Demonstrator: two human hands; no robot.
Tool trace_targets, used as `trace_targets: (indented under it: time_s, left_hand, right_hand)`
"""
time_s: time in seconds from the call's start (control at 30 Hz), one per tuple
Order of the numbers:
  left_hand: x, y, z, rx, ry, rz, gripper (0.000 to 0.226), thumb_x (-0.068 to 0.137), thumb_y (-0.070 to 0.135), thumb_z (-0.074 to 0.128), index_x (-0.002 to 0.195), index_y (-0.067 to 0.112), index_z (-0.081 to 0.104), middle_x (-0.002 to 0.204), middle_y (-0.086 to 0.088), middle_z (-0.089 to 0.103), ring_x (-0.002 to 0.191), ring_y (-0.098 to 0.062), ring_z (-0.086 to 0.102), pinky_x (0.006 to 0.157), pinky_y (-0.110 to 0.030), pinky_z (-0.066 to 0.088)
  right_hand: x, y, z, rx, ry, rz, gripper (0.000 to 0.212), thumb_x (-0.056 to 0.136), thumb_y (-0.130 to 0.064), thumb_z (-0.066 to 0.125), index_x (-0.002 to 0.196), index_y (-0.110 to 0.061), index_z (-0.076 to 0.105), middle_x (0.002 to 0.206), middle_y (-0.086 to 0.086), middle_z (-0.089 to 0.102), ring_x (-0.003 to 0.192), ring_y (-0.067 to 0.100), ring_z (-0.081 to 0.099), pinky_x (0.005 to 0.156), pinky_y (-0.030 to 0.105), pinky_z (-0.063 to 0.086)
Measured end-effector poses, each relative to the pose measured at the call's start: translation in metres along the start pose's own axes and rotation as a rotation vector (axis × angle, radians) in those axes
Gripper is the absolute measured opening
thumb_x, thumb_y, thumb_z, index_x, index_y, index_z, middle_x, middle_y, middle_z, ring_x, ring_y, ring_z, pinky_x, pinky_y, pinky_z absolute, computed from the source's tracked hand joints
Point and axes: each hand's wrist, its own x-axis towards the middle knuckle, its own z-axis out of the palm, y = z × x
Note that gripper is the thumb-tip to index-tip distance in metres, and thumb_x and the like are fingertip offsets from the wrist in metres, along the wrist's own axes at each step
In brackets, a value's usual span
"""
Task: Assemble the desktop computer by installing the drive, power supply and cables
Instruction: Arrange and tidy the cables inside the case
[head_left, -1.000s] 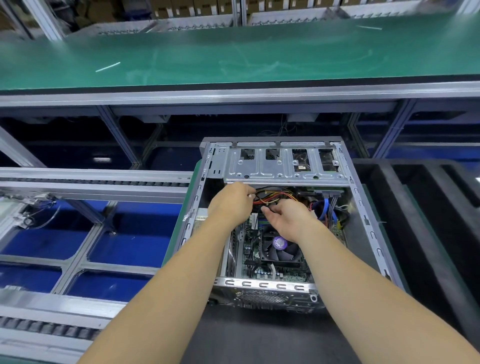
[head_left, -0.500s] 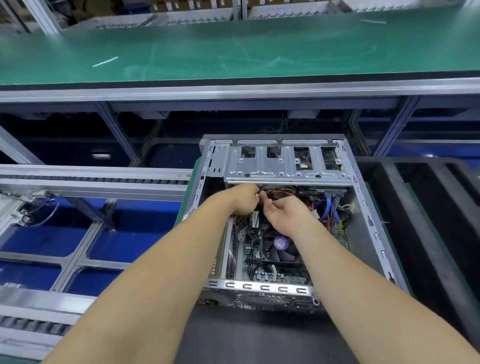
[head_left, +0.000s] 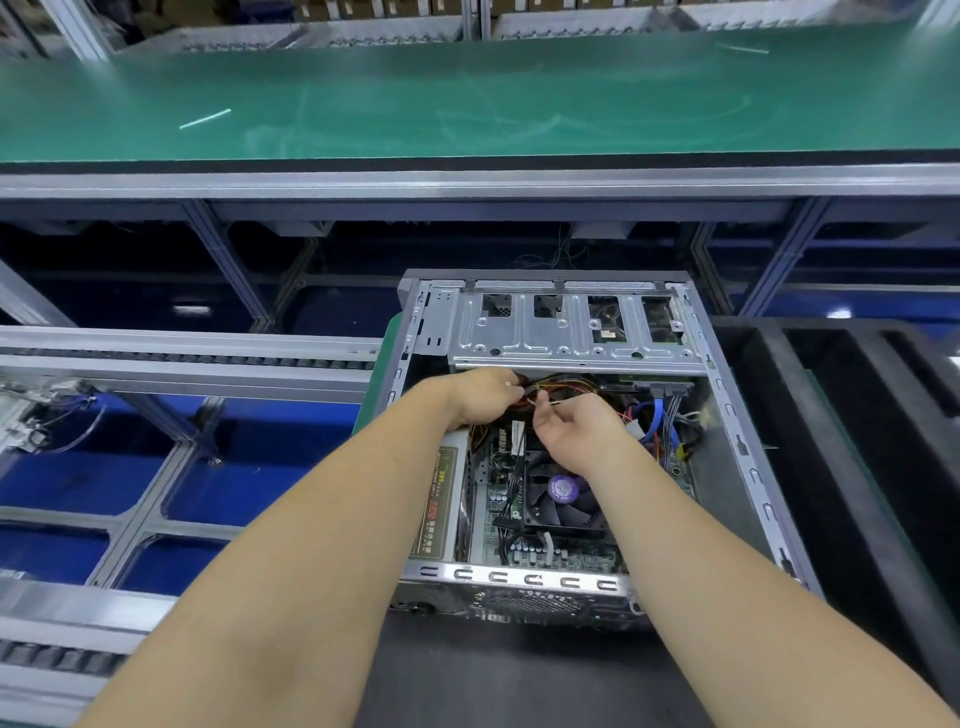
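Head view: the open computer case (head_left: 727, 415) lies centre-right. Inside, just under the drive cage (head_left: 566, 338), the left hand (head_left: 480, 397) grips the cable bundle (head_left: 563, 387); the right hand (head_left: 576, 428), close beside, pinches one wire.

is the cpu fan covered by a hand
No, the purple-hubbed cpu fan shows in full below the right hand.

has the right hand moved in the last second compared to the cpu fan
Yes. The right hand has shifted away from the fan, toward the drive cage, meeting the left hand at the cables.
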Motion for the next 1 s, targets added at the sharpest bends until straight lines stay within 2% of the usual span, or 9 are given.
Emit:
trace_targets:
  time_s: [0.2,0.33,0.43,0.5,0.6,0.7,0.77,0.87,1.0]
  left_hand:
    - [0.0,0.001,0.0,-0.027,-0.014,0.002,0.03,0.108,0.026,0.037,0.097,0.008,0.058,0.079,-0.003,0.052,0.071,-0.015,0.043,0.064,-0.029,0.035]
    - [0.002,0.001,0.001,-0.012,-0.019,-0.009,0.036,0.108,0.024,0.037,0.118,-0.003,0.059,0.099,-0.011,0.057,0.088,-0.021,0.046,0.079,-0.034,0.038]
    - [0.004,0.0,0.001,-0.013,-0.018,-0.019,0.035,0.107,0.024,0.037,0.118,-0.001,0.059,0.103,-0.014,0.059,0.089,-0.022,0.047,0.082,-0.036,0.041]
    - [0.004,0.0,0.0,-0.039,-0.017,-0.023,0.034,0.107,0.025,0.038,0.116,0.001,0.06,0.106,-0.015,0.062,0.09,-0.022,0.049,0.087,-0.038,0.043]
    - [0.002,0.0,-0.001,-0.09,-0.03,-0.015,0.031,0.107,0.027,0.039,0.104,0.004,0.06,0.095,-0.01,0.058,0.084,-0.019,0.048,0.08,-0.035,0.042]
    - [0.0,0.0,0.0,-0.143,-0.034,-0.015,0.034,0.107,0.029,0.039,0.113,0.003,0.06,0.104,-0.009,0.057,0.094,-0.02,0.048,0.089,-0.035,0.041]
    - [-0.001,0.0,0.001,-0.138,-0.018,-0.005,0.038,0.107,0.028,0.038,0.118,0.0,0.06,0.101,-0.008,0.057,0.092,-0.019,0.048,0.082,-0.032,0.039]
    - [-0.002,0.002,0.001,-0.066,0.007,0.031,0.035,0.108,0.028,0.037,0.098,0.006,0.062,0.077,0.0,0.054,0.072,-0.014,0.045,0.067,-0.03,0.037]
    - [-0.001,0.002,0.005,0.073,0.065,0.087,0.039,0.108,0.029,0.038,0.072,0.016,0.049,0.068,0.0,0.048,0.064,-0.015,0.041,0.061,-0.031,0.035]
  right_hand:
    - [0.004,-0.004,-0.003,-0.104,-0.022,0.05,0.027,0.095,0.016,0.023,0.108,0.003,0.043,0.095,0.015,0.045,0.071,0.019,0.045,0.057,0.025,0.045]
    - [0.005,0.005,0.005,-0.111,0.02,-0.047,0.033,0.09,0.02,0.021,0.092,0.0,0.047,0.089,0.014,0.043,0.068,0.02,0.043,0.058,0.026,0.043]
    - [0.003,0.007,0.006,-0.097,0.004,-0.086,0.033,0.089,0.02,0.023,0.087,0.0,0.048,0.089,0.014,0.045,0.068,0.019,0.043,0.058,0.024,0.04]
    - [0.002,0.006,0.004,-0.118,-0.035,-0.072,0.032,0.09,0.021,0.025,0.087,0.0,0.049,0.088,0.014,0.047,0.067,0.018,0.044,0.054,0.021,0.04]
    - [0.003,0.003,0.001,-0.277,-0.088,-0.053,0.03,0.092,0.018,0.027,0.092,0.003,0.052,0.087,0.014,0.049,0.063,0.016,0.045,0.043,0.018,0.04]
    - [0.005,0.006,-0.002,-0.56,-0.131,-0.059,0.032,0.097,0.01,0.026,0.108,-0.001,0.055,0.09,0.014,0.051,0.054,0.015,0.048,0.04,0.02,0.038]
    - [0.007,0.01,-0.002,-0.776,-0.105,-0.127,0.031,0.1,0.003,0.029,0.118,-0.005,0.054,0.096,0.013,0.053,0.05,0.016,0.057,0.037,0.021,0.037]
    - [0.008,0.011,-0.003,-1.035,0.008,-0.286,0.014,0.1,-0.006,0.044,0.102,-0.004,0.058,0.085,0.012,0.058,0.047,0.017,0.064,0.035,0.02,0.036]
    - [0.005,0.007,-0.007,-1.059,0.072,-0.312,0.011,0.097,-0.001,0.054,0.087,0.0,0.058,0.078,0.018,0.065,0.044,0.021,0.064,0.034,0.02,0.038]
